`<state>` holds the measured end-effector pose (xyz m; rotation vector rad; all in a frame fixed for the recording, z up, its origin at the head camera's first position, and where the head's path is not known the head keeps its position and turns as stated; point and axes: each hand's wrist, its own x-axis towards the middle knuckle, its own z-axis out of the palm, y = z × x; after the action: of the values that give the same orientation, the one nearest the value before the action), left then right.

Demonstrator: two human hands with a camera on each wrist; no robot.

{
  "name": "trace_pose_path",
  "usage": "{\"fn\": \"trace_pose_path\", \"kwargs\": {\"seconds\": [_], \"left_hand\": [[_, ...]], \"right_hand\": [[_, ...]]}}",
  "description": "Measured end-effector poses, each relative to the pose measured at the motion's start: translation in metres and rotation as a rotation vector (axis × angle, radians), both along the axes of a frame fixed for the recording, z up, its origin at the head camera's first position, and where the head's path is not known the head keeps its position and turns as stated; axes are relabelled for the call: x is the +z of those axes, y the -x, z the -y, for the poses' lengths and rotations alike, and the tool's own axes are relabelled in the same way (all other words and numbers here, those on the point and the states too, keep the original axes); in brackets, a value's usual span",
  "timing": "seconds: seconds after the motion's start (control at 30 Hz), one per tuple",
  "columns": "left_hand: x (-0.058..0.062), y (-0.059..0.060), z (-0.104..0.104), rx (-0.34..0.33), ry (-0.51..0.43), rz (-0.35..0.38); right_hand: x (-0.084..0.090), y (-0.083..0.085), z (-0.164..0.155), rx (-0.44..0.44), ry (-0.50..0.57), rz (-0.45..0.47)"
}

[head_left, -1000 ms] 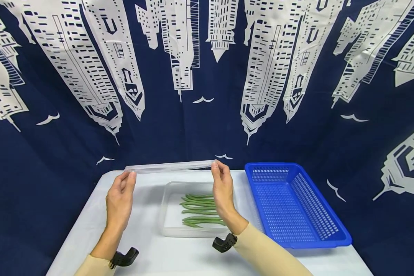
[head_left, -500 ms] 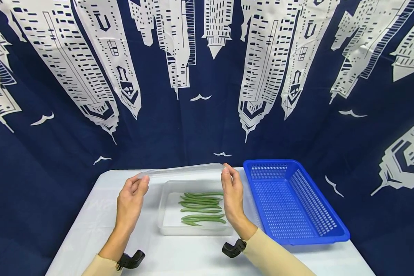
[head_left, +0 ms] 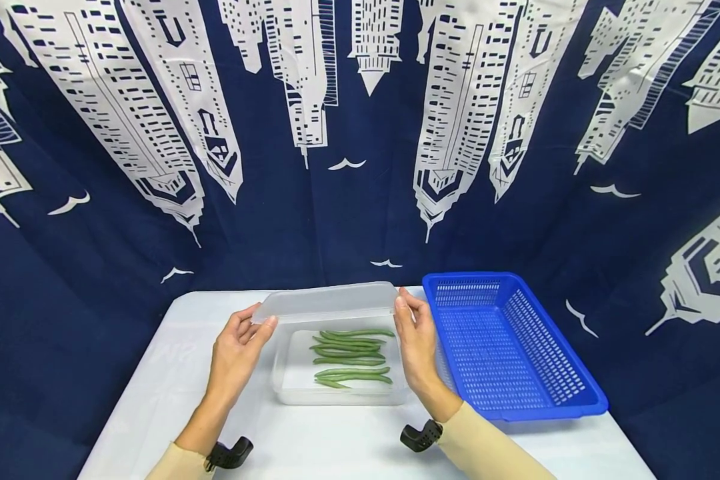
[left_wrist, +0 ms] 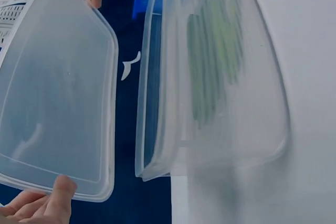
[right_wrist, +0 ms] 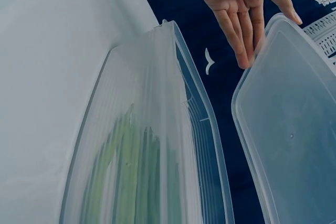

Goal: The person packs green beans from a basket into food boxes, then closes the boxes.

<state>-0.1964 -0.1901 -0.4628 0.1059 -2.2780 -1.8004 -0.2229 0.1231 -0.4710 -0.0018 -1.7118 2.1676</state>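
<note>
Thumb and fingers of my left hand (head_left: 235, 353) pinch the left end of a translucent plastic lid (head_left: 330, 303). At its right end my right hand (head_left: 417, 340) holds the edge between thumb and fingers. The lid is tilted in the air above the back of a clear plastic container (head_left: 288, 398), apart from it. Inside lie several green beans (head_left: 351, 360) in rows on a white bottom, mostly toward the right. In the left wrist view both hands grip the lid (left_wrist: 58, 87). The right wrist view shows the left hand (right_wrist: 236, 9) at the lid's far corner.
A blue perforated basket (head_left: 498, 353) stands right of the container, close beside it. Everything rests on a white-covered table (head_left: 312, 447). Behind hangs a dark blue cloth (head_left: 276, 220) printed with white buildings and birds.
The lid has tipped from nearly edge-on to showing its broad face. Both hands have shifted right with it, the left hand also lower. Container, beans and basket have stayed put.
</note>
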Motion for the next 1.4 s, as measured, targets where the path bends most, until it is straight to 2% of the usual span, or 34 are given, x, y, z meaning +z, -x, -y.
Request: {"fn": "trace_pose_path", "kwargs": {"seconds": [0.13,0.3,0.47,0.73,0.9,1.17,1.4], "left_hand": [[-0.003,0.001,-0.001,-0.031,0.000,-0.012],[-0.009,-0.001,0.001,-0.081,-0.002,-0.032],[-0.018,-0.004,0.003,-0.124,0.001,-0.072],[-0.031,-0.010,0.008,-0.172,0.056,-0.061],[-0.041,-0.014,0.013,-0.202,0.155,-0.060],[-0.054,-0.018,0.017,-0.192,0.315,-0.075],[-0.064,-0.023,0.018,-0.197,0.375,-0.084]], "right_hand": [[-0.001,-0.002,-0.009,0.032,-0.036,0.014],[-0.008,-0.008,-0.021,0.085,-0.130,0.046],[-0.019,-0.015,-0.030,0.162,-0.215,0.016],[-0.027,-0.025,-0.044,0.293,-0.366,-0.004],[-0.033,-0.029,-0.053,0.332,-0.480,0.004],[-0.038,-0.032,-0.053,0.314,-0.635,0.060],[-0.040,-0.041,-0.052,0.270,-0.786,0.067]]}}
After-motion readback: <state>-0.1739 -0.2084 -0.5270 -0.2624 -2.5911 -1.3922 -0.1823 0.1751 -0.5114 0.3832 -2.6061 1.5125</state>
